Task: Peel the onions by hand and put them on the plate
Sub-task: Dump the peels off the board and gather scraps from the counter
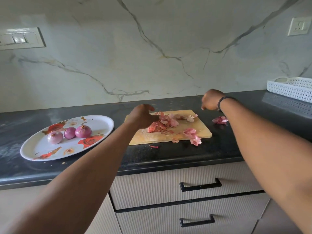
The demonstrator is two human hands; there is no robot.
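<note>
A: Where do the onions stand?

B: Three peeled onions (69,133) sit side by side on the flowered plate (101,122), which lies toward the counter's (168,154) left end, near its front edge. I see no unpeeled one.

A: And the hands?

B: The left hand (141,118) reaches over the left end of the cutting board (199,132), fingers loosely spread above the heap of skins (166,121); whether it grips any I cannot tell. The right hand (211,100) hovers above the board's far right corner, fingers curled downward; anything pinched there is hidden.

A: What could go wrong?

B: The skins are light and loose. Some already lie off the board, one clump (220,120) to its right, others at its front edge. A hasty sweep could scatter them over the counter's front edge to the floor, or flick them onto the plate.
</note>
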